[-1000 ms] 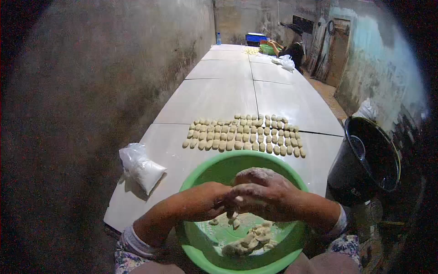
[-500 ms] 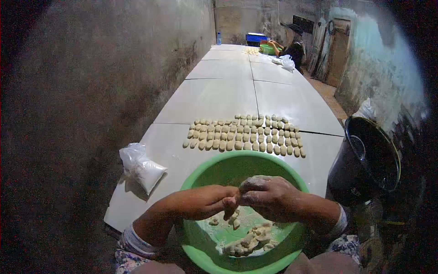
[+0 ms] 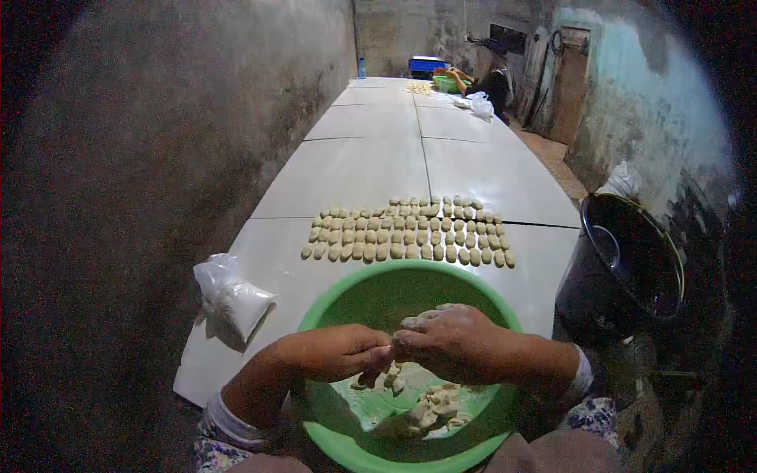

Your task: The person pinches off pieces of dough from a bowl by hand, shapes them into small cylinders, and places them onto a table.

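Observation:
My left hand point(image 3: 351, 352) and my right hand point(image 3: 445, 335) meet above a green basin point(image 3: 410, 268). The right hand, dusted with white powder, is cupped against the curled fingers of the left. Whatever lies between them is hidden. Inside the basin, below my hands, is a lump of pale dough point(image 3: 434, 410), with smaller dough scraps point(image 3: 392, 377) and white powder around it. Just beyond the basin, many small oval dough pieces point(image 3: 382, 251) lie in neat rows on the white table.
A plastic bag of white powder point(image 3: 243, 303) sits left on the white table point(image 3: 347, 173). A black bucket point(image 3: 607, 284) stands right. At the far end are a person point(image 3: 495, 88), another green basin point(image 3: 448, 83), a blue crate point(image 3: 426, 68) and a white plastic bag point(image 3: 479, 105).
The whole view has shifted slightly, with the scene now further left. My hands stay together over the basin, and the right hand's fingers look a little straighter.

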Tool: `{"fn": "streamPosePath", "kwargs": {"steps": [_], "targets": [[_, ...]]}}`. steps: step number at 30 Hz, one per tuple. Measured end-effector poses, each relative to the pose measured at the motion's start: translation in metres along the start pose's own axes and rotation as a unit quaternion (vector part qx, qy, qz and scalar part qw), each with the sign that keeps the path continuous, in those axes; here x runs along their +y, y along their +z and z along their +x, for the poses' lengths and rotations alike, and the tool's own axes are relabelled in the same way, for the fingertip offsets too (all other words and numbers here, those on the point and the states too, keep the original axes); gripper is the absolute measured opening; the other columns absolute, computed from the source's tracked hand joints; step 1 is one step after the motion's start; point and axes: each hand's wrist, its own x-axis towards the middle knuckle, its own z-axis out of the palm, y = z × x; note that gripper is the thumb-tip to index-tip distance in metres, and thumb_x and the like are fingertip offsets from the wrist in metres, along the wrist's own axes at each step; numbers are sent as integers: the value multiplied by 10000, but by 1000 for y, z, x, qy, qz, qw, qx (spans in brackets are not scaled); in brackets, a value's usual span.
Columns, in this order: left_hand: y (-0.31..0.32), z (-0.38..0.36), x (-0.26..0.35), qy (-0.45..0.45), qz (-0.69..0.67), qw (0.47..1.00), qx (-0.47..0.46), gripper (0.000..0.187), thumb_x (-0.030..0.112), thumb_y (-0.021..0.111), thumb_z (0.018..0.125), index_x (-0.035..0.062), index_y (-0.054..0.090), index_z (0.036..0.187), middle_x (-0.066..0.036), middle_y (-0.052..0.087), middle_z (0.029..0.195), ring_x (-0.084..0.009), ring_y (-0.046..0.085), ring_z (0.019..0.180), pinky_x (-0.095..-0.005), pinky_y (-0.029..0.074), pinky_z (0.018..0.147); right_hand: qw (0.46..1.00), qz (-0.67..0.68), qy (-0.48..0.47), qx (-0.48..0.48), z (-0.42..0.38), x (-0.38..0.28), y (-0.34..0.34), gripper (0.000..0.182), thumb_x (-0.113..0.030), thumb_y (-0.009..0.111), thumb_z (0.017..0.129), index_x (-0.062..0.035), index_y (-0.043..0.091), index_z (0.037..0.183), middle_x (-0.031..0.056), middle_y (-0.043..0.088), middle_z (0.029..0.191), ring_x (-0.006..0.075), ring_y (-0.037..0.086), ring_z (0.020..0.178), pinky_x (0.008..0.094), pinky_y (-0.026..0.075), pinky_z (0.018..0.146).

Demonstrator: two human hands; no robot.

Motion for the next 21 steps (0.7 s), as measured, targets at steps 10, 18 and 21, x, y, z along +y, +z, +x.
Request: {"fn": "streamPosePath", "kwargs": {"steps": [10, 18, 21], "targets": [[-3, 3, 3, 74, 40, 996, 18, 355, 327, 402, 1003, 1, 544, 998, -69, 591, 777, -170, 571, 744, -320, 466, 704, 993, 96, 56, 31, 1, -12, -8, 178, -143, 489, 885, -37, 484, 1027, 186, 570, 932, 392, 597, 858, 469, 489, 712], [-3, 3, 6, 48, -34, 998, -15, 322, 310, 404, 1004, 5, 504, 1004, -90, 576, 846, -162, 573, 747, -317, 470, 696, 982, 148, 98, 57, -3, 0, 3, 162, -93, 489, 886, -7, 493, 1023, 221, 570, 941, 408, 604, 866, 480, 488, 723], [-1, 3, 1, 19, -53, 998, 12, 309, 297, 392, 1008, 8, 503, 1002, -89, 581, 811, -169, 579, 719, -320, 480, 673, 973, 180, 109, 92, -2, -3, 4, 182, -135, 489, 914, -14, 504, 1049, 210, 585, 953, 395, 615, 872, 456, 499, 727]]}}
